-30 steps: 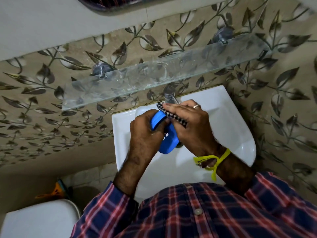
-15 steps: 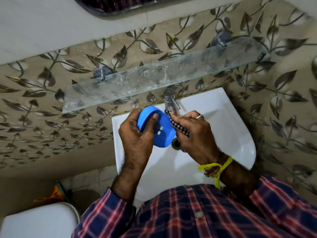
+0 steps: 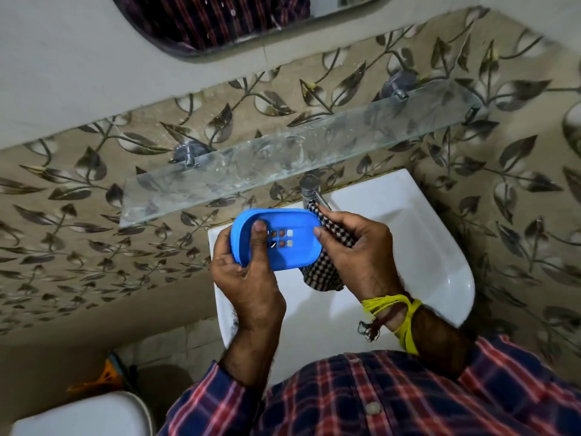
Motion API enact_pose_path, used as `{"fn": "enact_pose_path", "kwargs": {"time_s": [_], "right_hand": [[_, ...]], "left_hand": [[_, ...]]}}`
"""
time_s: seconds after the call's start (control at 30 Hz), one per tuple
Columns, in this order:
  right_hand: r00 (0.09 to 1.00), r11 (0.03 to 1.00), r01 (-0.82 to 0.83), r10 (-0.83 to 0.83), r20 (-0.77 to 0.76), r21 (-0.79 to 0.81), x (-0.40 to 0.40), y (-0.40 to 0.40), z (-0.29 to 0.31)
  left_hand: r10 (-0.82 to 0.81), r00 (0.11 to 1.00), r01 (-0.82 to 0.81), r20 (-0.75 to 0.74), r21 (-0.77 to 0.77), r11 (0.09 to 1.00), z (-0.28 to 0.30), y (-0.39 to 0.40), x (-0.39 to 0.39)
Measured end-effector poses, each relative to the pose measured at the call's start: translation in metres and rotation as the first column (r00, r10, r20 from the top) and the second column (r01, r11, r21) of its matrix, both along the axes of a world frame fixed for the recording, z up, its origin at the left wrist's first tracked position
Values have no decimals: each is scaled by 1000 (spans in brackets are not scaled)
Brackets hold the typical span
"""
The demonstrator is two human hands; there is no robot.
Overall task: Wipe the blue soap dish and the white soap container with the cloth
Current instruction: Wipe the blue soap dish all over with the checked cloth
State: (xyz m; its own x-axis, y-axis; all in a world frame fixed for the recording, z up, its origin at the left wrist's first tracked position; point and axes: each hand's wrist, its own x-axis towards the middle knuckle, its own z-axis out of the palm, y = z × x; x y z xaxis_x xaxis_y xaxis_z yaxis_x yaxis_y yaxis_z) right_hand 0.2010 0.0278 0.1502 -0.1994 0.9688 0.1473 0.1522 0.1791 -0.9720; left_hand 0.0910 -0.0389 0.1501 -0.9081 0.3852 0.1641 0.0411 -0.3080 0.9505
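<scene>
Blue dish: you hold the blue oval plastic soap dish (image 3: 276, 243) above the white ceramic sink (image 3: 434, 247), flat side with drain holes toward you.
Left grip: your left hand (image 3: 248, 278) is clenched on the dish's left end, thumb on its face.
Right grip: your right hand (image 3: 352, 250) grasps the black-and-white checked cloth (image 3: 323, 272) and also pinches the dish's right edge.
Change: one second ago the cloth was rubbing the dish held on edge; now the dish is turned up and higher, and the cloth only hangs behind it.
Meaning: I think you are checking this face, or preparing to wipe it.
White container: the white soap container is not in view, so that part is not yet done.
</scene>
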Motion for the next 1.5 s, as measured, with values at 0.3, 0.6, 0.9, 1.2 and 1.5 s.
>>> {"fn": "enact_pose_path", "kwargs": {"time_s": [0.3, 0.6, 0.9, 1.2, 1.5], "right_hand": [[995, 966, 68, -86, -59, -250, -9, 6, -15], [955, 948, 294, -295, 4, -122, 8, 27, -15], [967, 944, 255, -247, -67, 210, 12, 9, -31], [995, 851, 60, -8, -100, 522, 19, 9, -52], [991, 987, 33, -12, -130, 160, 35, 43, -39]], "left_hand": [[41, 999, -40, -35, 44, 998, -7, 16, 9], [-355, 856, 468, 377, -269, 842, -15, 6, 24], [-367, 558, 492, 744, 59, 868, 19, 24, 2], [-375, 339, 364, 863, 247, 898, 15, 28, -2], [-539, 307, 493, 784, 353, 795, -5, 20, -19]]}}
